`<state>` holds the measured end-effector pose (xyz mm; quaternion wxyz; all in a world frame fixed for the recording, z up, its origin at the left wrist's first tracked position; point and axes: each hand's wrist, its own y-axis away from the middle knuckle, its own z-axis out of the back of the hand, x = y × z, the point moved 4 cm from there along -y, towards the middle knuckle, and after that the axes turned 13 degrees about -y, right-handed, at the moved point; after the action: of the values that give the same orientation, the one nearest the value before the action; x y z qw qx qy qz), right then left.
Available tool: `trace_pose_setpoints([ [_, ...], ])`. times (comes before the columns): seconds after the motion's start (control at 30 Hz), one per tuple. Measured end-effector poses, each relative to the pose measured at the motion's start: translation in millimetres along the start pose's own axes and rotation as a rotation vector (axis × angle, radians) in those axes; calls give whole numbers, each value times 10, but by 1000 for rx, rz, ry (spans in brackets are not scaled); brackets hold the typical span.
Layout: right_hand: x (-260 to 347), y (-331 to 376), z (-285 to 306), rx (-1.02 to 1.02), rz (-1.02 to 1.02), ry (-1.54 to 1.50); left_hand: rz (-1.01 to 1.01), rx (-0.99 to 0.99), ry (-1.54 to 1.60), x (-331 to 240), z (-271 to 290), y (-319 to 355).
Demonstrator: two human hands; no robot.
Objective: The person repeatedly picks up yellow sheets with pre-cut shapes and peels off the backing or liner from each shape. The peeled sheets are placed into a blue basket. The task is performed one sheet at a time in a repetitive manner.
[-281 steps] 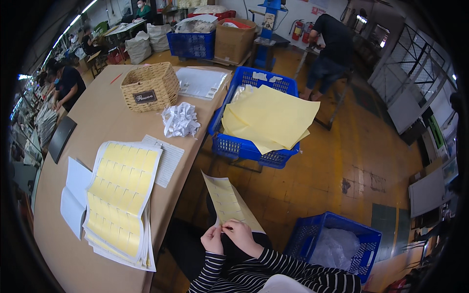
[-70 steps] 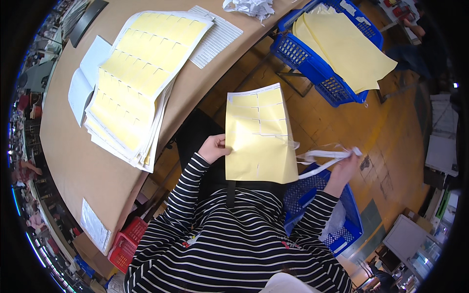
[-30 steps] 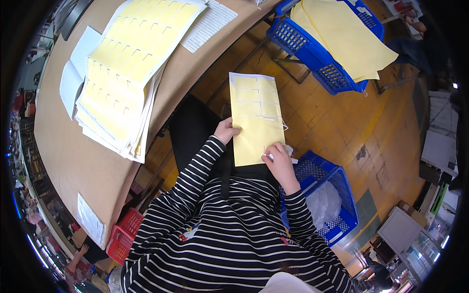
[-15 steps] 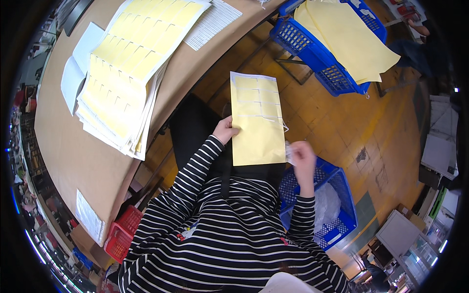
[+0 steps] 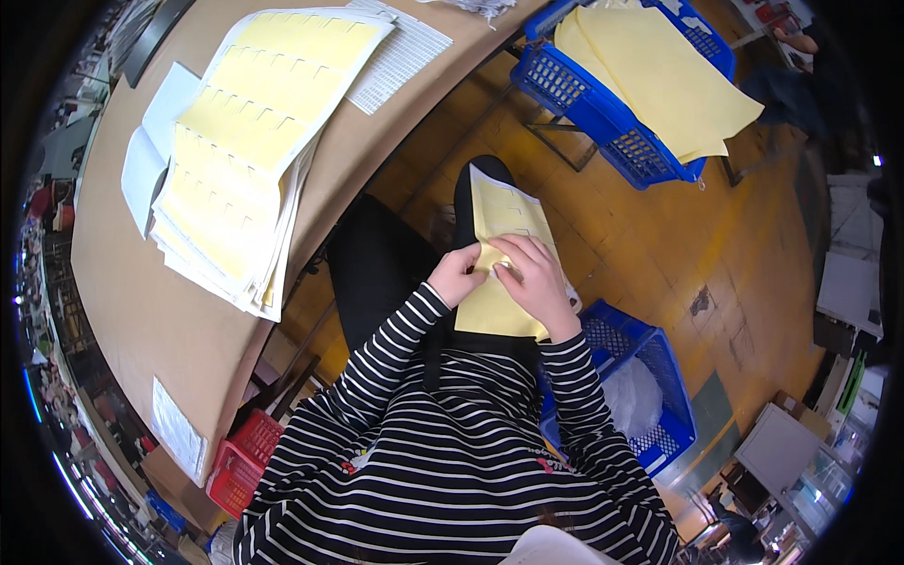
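Note:
A yellow sheet [image 5: 492, 311] with a pale border and cut lines across its far part lies tilted over my lap. My left hand [image 5: 459, 274] is closed on its left edge, with the thumb on top. Across the sheet's middle reaches my right hand [image 5: 535, 284], its fingers bent and pinched together close to the left thumb. A small whitish bit shows at those fingertips, too small to name. Some pale scrap sticks out at the sheet's right edge, beside the right wrist.
On the brown table [image 5: 122, 292] at left lies a stack of yellow-and-white sheets [image 5: 235, 141]. A blue crate [image 5: 645, 155] at far right holds yellow sheets. Near my right elbow stands another blue basket [image 5: 673, 377] with clear plastic inside. A red basket [image 5: 247, 452] is at lower left.
My right hand has come from beyond the sheet's right edge onto its middle, next to my left hand. The sheet has moved slightly nearer and tilted.

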<state>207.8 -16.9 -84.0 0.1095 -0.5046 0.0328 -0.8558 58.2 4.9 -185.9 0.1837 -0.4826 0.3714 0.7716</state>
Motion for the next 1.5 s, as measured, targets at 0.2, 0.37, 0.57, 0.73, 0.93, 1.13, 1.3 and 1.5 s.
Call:
trace_pose_setpoints([
  [0.2, -169, 105, -13, -131, -138, -130, -23, 11, 207, 11, -11, 61],
  [0.37, -299, 233, 279, -233, -306, -55, 55, -69, 417, 147, 121, 116],
  [0.57, -484, 258, 35, 34, -277, 43, 170, -133, 195, 305, 230, 47],
  [0.73, -765, 144, -233, -76, -304, 22, 190, -101, 89, 248, 107, -14],
  [0.93, -1062, 194, -108, -304, -410, -222, 172, -53, 230, 191, 141, -2],
  [1.13, -1572, 613, 581, -856, -565, -581, 191, -47, 344, 244, 366, 167],
  [1.3, -1759, 1192, 1311, -1217, -535, -744, 257, -170, 352, 519, 650, 287],
  [1.5, -1275, 1318, 1490, -1161, -441, -825, 325, -267, 288, 854, 975, 309],
])
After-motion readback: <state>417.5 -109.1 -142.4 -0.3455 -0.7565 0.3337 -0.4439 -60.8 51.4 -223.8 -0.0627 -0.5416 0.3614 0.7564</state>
